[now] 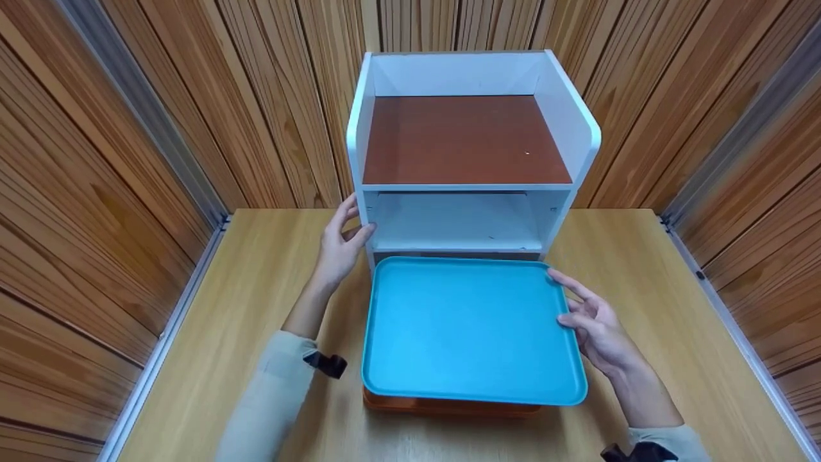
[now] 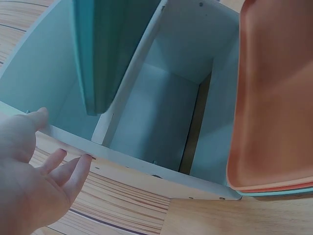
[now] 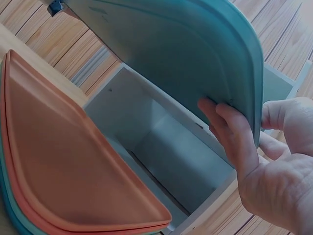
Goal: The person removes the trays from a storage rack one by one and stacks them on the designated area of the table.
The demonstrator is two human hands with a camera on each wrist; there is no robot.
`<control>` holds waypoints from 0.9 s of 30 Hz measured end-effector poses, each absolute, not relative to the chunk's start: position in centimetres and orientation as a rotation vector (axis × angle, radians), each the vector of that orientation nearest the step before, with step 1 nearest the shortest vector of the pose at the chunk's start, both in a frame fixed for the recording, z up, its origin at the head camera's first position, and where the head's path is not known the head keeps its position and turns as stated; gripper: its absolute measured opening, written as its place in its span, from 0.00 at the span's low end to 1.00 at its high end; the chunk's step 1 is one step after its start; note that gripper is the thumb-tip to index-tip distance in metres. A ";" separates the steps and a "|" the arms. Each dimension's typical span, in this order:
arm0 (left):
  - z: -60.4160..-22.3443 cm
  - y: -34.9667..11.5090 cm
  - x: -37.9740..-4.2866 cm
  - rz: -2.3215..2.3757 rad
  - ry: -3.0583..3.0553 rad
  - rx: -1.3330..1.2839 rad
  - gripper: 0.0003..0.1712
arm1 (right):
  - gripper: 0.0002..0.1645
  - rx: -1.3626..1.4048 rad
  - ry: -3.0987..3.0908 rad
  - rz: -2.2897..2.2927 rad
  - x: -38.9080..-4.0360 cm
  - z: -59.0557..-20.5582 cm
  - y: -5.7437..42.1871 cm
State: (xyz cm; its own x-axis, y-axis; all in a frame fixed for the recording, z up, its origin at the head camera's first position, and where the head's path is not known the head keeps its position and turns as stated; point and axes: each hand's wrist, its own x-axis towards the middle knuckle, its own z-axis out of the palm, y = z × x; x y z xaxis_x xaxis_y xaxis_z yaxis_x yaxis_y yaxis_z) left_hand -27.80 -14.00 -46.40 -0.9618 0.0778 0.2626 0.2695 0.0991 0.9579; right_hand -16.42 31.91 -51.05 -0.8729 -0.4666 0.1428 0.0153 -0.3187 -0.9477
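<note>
My right hand pinches the right side of a blue tray, thumb on top and fingers beneath. The tray is raised above a stack of trays with an orange tray on top. My left hand holds the left side panel of a white shelf unit, thumb at the front edge and fingers along the outside. In the left wrist view, the blue tray stands partly in front of the unit's openings. The head view shows only the orange front edge of the stack.
The shelf unit has a brown top board and a white middle compartment. It stands on a wooden table against wood-slat walls. Metal rails border the table.
</note>
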 end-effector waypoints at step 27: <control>-46.3 -14.1 -27.6 -2.000 -2.250 -0.309 0.40 | 0.41 -0.441 1.694 -2.125 -16.8 -55.4 31.8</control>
